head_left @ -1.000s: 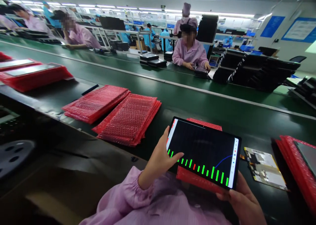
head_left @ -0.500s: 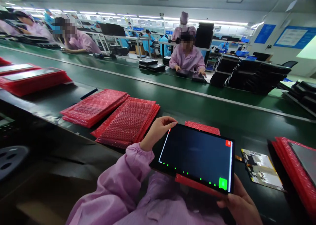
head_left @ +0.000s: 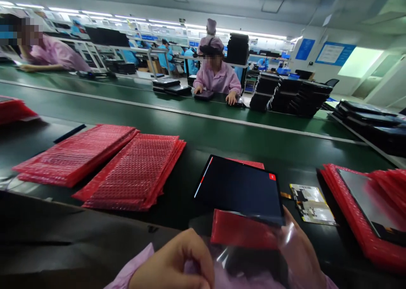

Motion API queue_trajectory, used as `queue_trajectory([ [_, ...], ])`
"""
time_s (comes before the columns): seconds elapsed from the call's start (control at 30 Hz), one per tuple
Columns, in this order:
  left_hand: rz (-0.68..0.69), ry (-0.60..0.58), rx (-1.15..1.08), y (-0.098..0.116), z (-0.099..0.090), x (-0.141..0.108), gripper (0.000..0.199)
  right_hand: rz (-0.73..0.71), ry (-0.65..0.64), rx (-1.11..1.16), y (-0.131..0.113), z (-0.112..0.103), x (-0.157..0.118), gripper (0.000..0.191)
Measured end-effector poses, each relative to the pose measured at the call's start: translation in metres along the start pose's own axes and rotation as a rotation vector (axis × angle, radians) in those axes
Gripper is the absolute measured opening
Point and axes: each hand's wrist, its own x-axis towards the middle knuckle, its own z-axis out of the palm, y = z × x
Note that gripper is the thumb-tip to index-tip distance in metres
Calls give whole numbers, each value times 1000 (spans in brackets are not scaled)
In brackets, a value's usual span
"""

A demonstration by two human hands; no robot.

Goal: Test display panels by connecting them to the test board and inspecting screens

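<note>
A black display panel (head_left: 239, 192) is tilted over the red bubble wrap (head_left: 244, 230), with a red square lit in its upper right corner. My right hand (head_left: 300, 242) grips the panel's near right corner, partly behind a glossy clear film (head_left: 233, 255). The film spans the space between my hands, below the panel. At the bottom centre is my left hand (head_left: 177, 263), its fingers curled together at the film's left side; the fingertips are partly cut off. To the panel's right, a flat orange cable leads to a silvery circuit board (head_left: 312, 204).
Red bubble-wrap sleeves (head_left: 133, 170) lie in stacks at the left. At the right, another screen (head_left: 368, 200) rests on red wrap. Across the green bench (head_left: 203, 128) a person (head_left: 218, 75) in pink handles dark devices, beside tall black stacks (head_left: 264, 90).
My left hand has left the panel's far left corner and come down near my body. Clear film now shows between my hands. The green marks are gone from the screen, and the view has turned right.
</note>
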Motion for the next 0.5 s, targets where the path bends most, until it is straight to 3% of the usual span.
queue_trajectory([
  [0.13, -199, 253, -268, -39, -11, 11, 38, -36, -27, -42, -6, -4, -5, 48],
  [0.27, -113, 516, -273, -58, -16, 21, 45, -3, -16, -58, -6, -3, -15, 49],
  [0.37, -71, 537, -235, -61, -20, 21, 49, 2, 63, -67, -9, 6, -25, 50],
  [0.5, -119, 539, -257, -66, -25, 23, 52, -85, 169, -73, -11, 15, -35, 49],
])
